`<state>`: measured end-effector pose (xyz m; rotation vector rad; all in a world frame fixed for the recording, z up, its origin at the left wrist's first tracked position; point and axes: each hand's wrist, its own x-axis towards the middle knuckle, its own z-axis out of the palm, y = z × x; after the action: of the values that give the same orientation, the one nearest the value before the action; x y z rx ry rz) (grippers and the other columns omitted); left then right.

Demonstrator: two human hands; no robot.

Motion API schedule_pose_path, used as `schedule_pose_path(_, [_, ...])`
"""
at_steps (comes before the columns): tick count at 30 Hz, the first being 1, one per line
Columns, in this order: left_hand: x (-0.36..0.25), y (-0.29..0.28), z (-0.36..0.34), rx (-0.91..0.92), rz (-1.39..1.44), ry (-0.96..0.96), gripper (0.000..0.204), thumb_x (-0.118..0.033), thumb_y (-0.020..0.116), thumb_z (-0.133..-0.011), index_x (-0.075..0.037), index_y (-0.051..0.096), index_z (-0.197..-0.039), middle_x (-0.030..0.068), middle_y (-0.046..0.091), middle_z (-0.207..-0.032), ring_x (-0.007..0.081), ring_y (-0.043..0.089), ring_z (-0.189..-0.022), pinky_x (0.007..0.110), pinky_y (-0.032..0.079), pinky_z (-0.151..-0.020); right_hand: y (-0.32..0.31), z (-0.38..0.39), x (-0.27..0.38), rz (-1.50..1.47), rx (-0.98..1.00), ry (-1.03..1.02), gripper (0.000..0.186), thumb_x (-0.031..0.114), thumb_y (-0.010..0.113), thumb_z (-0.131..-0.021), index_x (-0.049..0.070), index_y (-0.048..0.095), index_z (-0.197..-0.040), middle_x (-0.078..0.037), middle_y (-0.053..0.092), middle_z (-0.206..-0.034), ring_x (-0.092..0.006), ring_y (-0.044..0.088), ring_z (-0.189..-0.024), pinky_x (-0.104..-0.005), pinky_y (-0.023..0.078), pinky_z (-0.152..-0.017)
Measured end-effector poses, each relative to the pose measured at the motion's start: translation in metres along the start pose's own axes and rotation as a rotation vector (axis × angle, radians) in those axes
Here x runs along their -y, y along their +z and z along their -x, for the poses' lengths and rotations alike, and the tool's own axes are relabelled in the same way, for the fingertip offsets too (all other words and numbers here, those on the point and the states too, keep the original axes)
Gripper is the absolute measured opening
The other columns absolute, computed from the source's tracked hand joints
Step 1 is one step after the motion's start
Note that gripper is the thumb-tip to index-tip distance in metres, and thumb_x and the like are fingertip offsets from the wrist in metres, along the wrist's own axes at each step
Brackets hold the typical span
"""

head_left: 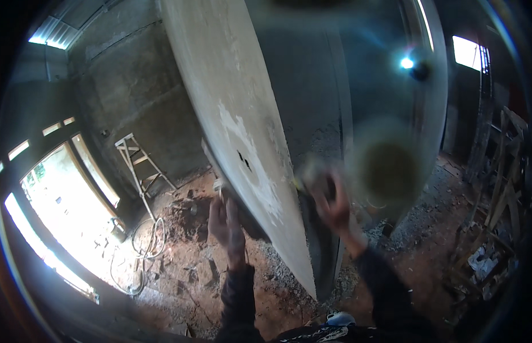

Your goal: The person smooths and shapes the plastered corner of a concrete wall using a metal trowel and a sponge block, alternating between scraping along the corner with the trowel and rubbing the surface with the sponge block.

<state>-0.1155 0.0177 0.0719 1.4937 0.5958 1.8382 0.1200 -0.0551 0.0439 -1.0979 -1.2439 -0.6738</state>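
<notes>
A: Left hand (pixel 226 220)?

B: Raised, fingers curled around the handle of a flat, dark plastering board (pixel 234 197) that it holds up against the pale plastered corner column (pixel 243 131). The board sits at the column's left face, low down, its upper end just under the white patch of fresh plaster (pixel 237 128). So the hand is closed around that handle.

A: Right hand (pixel 329 203)?

B: Blurred. Up at the column's right edge, fingers bent round something small and pale (pixel 309 171), can't tell what. Looks like a grip, but how tight I can't tell. It's against the rough grey right face of the column (pixel 317 114).

A: Sleeves?

B: Dark long sleeves on both forearms, coming in from the bottom edge.

A: The column surface?

B: Smooth pale coat on the left face, a white patch in the middle, small dark nicks just below it. The right face is darker and rougher.

A: Around it?

B: Reddish dirt floor (pixel 186 268) with rubble. A folding metal stepladder (pixel 141 166) stands well left of the column, near the rough concrete wall (pixel 128 86). A coiled pale hose (pixel 143 246) lies on the floor below the ladder. Bright doorway (pixel 60 211) at the left edge. Wooden scaffolding pieces (pixel 503 188) at the right edge. A round blurry smudge (pixel 389 171) on the lens sits right of the right hand.
</notes>
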Motion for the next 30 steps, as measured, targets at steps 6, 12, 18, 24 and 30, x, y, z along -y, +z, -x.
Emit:
schedule_pose_path(6, [-0.106,0.102,-0.079,-0.002,0.0,0.324,0.036,-0.014,0.07,-0.094,0.004,0.062,-0.123,0.0052,0.071,-0.104,0.009,0.064,-0.093,0.021,0.05,-0.08,-0.089,0.235,0.011,0.041,-0.237,0.817,0.036,0.017,0.063,-0.094,-0.001,0.049,-0.122,-0.016,0.051,-0.118,-0.0309,0.05,-0.113,-0.0432,0.04,-0.099])
schedule_pose_path(12, [-0.167,0.139,-0.144,0.028,0.087,0.521,0.04,-0.022,0.073,-0.091,0.007,0.065,-0.116,0.0028,0.068,-0.089,0.0052,0.056,-0.073,0.021,0.045,-0.065,-0.136,0.278,-0.007,0.179,-0.066,0.844,0.033,0.02,0.06,-0.097,0.0,0.05,-0.122,-0.014,0.05,-0.118,-0.0271,0.049,-0.112,-0.039,0.041,-0.096])
schedule_pose_path(18, [-0.101,0.13,-0.069,-0.045,-0.309,0.524,0.029,-0.018,0.07,-0.093,0.0,0.067,-0.116,0.0037,0.069,-0.088,0.0076,0.06,-0.074,0.023,0.046,-0.064,-0.164,0.289,-0.033,0.192,-0.144,0.88,0.035,0.022,0.061,-0.097,-0.001,0.05,-0.122,-0.016,0.051,-0.117,-0.0298,0.051,-0.109,-0.0417,0.041,-0.095])
schedule_pose_path(24, [-0.011,0.095,0.007,-0.021,-0.018,0.112,0.031,-0.011,0.068,-0.095,0.003,0.063,-0.122,0.0061,0.069,-0.107,0.0105,0.064,-0.093,0.023,0.051,-0.081,-0.151,0.312,-0.033,0.222,-0.059,0.86,0.037,0.021,0.062,-0.096,-0.001,0.051,-0.123,-0.017,0.052,-0.118,-0.0312,0.051,-0.112,-0.0423,0.04,-0.098])
schedule_pose_path(30, [-0.13,0.133,-0.12,-0.046,-0.002,0.53,0.036,-0.023,0.07,-0.093,0.005,0.067,-0.116,0.004,0.07,-0.091,0.0061,0.06,-0.076,0.022,0.049,-0.068,-0.143,0.337,-0.034,0.283,-0.011,0.773,0.038,0.02,0.062,-0.095,-0.002,0.05,-0.124,-0.019,0.052,-0.118,-0.0342,0.051,-0.114,-0.0432,0.039,-0.1])
